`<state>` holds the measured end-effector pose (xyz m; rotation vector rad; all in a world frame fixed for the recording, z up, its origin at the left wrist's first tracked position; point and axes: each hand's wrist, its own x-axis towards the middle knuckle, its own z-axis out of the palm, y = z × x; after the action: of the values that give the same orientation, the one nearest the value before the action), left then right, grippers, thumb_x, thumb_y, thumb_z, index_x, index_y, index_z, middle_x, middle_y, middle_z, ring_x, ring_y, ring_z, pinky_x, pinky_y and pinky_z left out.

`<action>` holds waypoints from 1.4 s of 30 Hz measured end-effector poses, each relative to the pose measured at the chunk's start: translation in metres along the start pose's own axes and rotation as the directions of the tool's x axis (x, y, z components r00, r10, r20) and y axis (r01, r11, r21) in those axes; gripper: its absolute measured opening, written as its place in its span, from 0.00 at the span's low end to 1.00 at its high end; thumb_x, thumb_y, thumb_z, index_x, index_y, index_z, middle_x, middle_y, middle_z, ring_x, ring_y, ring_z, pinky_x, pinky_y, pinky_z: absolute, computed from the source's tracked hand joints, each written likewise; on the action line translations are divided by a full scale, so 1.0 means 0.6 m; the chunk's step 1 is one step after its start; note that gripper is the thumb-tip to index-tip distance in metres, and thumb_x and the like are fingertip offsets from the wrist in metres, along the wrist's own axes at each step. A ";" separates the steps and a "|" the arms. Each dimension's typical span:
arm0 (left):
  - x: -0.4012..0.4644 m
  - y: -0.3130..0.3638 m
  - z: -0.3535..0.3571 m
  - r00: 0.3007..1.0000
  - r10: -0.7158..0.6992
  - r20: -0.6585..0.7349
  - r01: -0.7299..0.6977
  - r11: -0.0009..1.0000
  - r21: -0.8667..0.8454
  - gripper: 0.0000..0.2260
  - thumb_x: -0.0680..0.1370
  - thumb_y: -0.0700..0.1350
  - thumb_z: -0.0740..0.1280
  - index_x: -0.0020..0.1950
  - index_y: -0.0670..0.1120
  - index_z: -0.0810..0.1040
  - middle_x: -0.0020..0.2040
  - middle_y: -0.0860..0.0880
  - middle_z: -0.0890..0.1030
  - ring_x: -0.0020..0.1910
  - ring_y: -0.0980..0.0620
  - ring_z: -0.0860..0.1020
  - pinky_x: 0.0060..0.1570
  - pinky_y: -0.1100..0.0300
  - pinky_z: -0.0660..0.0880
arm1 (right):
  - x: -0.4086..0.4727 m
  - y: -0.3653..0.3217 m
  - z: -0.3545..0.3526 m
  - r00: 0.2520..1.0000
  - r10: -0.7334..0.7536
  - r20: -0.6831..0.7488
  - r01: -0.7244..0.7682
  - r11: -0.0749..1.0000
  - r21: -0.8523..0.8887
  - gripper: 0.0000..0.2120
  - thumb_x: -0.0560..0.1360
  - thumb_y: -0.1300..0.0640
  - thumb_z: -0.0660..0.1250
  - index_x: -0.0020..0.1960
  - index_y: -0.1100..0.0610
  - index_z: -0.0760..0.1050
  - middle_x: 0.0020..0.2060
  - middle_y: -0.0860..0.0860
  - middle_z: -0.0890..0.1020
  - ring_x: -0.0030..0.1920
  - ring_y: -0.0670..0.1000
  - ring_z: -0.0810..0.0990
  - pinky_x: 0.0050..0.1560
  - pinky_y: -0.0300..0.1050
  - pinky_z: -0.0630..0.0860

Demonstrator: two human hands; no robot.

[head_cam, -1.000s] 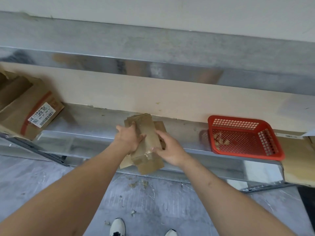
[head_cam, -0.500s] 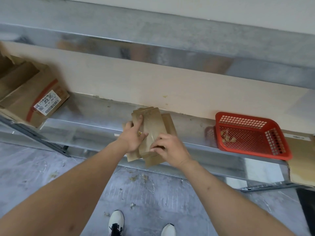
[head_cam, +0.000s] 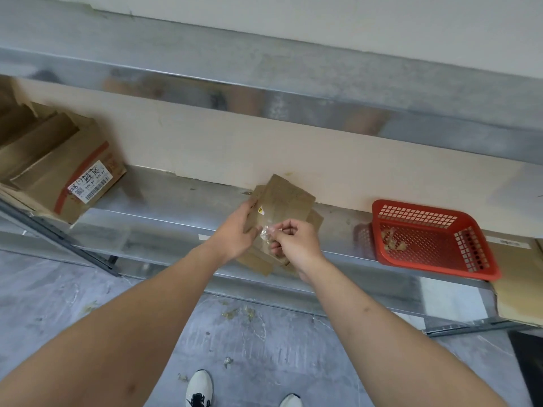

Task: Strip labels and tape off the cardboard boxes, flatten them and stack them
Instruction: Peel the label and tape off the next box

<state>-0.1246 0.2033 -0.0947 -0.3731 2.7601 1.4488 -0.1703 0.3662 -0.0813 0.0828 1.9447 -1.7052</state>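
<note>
Two hands: both busy
left hand (head_cam: 235, 230): grips flattened box (head_cam: 282, 201), steadying it
right hand (head_cam: 293, 242): pinches clear tape (head_cam: 266, 232) for peeling
red basket (head_cam: 435, 239): near, holds scraps

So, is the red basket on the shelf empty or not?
Not empty. The red basket stands upright on the metal shelf, and a few brownish scraps lie on its bottom.

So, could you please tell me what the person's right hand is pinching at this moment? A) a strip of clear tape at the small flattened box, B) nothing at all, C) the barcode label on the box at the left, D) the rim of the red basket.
A: the right hand pinches crinkled clear tape at the small flattened box, which the left hand holds.
</note>
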 end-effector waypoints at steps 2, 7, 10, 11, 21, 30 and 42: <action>0.004 -0.001 0.002 1.000 -0.002 -0.011 0.002 0.998 0.068 0.31 0.80 0.42 0.69 0.81 0.49 0.60 0.72 0.45 0.70 0.71 0.46 0.70 0.63 0.63 0.65 | 0.008 -0.005 0.007 0.996 0.039 -0.077 -0.035 0.998 0.044 0.04 0.79 0.62 0.72 0.46 0.61 0.79 0.32 0.54 0.81 0.26 0.47 0.77 0.29 0.40 0.78; -0.012 -0.009 0.012 0.977 -0.092 0.191 0.071 0.991 0.111 0.58 0.68 0.51 0.78 0.83 0.55 0.38 0.77 0.51 0.56 0.75 0.50 0.63 0.67 0.58 0.69 | 0.022 -0.012 0.018 0.985 0.059 -0.160 -0.053 0.998 0.042 0.05 0.78 0.62 0.74 0.43 0.59 0.80 0.31 0.54 0.82 0.25 0.48 0.77 0.31 0.41 0.80; -0.018 -0.006 0.021 0.977 -0.127 0.171 0.086 0.971 0.225 0.72 0.55 0.71 0.80 0.81 0.55 0.32 0.78 0.53 0.51 0.78 0.46 0.59 0.73 0.47 0.68 | 0.021 -0.017 0.022 0.988 0.073 -0.136 -0.070 0.997 0.026 0.04 0.76 0.62 0.76 0.44 0.60 0.82 0.31 0.54 0.83 0.27 0.48 0.78 0.29 0.39 0.77; -0.019 -0.003 0.026 0.980 -0.137 0.142 0.098 0.962 0.256 0.74 0.53 0.74 0.79 0.81 0.55 0.32 0.78 0.52 0.52 0.78 0.44 0.60 0.72 0.45 0.69 | 0.020 -0.017 0.023 0.989 0.077 -0.130 -0.075 0.997 0.024 0.04 0.75 0.61 0.77 0.45 0.61 0.83 0.31 0.54 0.82 0.27 0.47 0.78 0.27 0.38 0.76; -0.017 0.010 0.030 0.987 -0.160 0.025 0.142 0.930 0.338 0.69 0.57 0.71 0.78 0.83 0.46 0.40 0.79 0.46 0.56 0.76 0.42 0.62 0.71 0.47 0.69 | 0.020 -0.044 0.015 0.994 -0.111 0.004 0.104 0.919 -0.381 0.04 0.76 0.64 0.74 0.46 0.56 0.85 0.36 0.52 0.84 0.40 0.50 0.84 0.47 0.46 0.81; -0.009 0.000 -0.040 0.934 -0.014 0.356 -0.158 0.880 0.448 0.63 0.61 0.63 0.78 0.84 0.48 0.43 0.81 0.51 0.52 0.77 0.43 0.57 0.76 0.51 0.62 | 0.024 -0.024 0.015 0.967 -0.252 0.020 0.225 0.819 -0.528 0.12 0.76 0.61 0.73 0.47 0.45 0.74 0.34 0.46 0.84 0.44 0.46 0.84 0.54 0.52 0.80; 0.028 -0.007 -0.062 0.953 0.024 0.302 -0.196 0.809 0.555 0.52 0.66 0.59 0.78 0.82 0.42 0.59 0.83 0.43 0.56 0.81 0.46 0.55 0.78 0.58 0.56 | 0.063 -0.016 0.047 0.961 -0.124 -0.247 0.067 0.972 -0.227 0.09 0.74 0.62 0.75 0.44 0.50 0.79 0.43 0.55 0.86 0.47 0.56 0.86 0.54 0.56 0.83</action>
<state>-0.1358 0.1675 -0.0789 0.0161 2.8218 0.5328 -0.1964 0.3267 -0.0902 0.1391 2.3528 -1.5958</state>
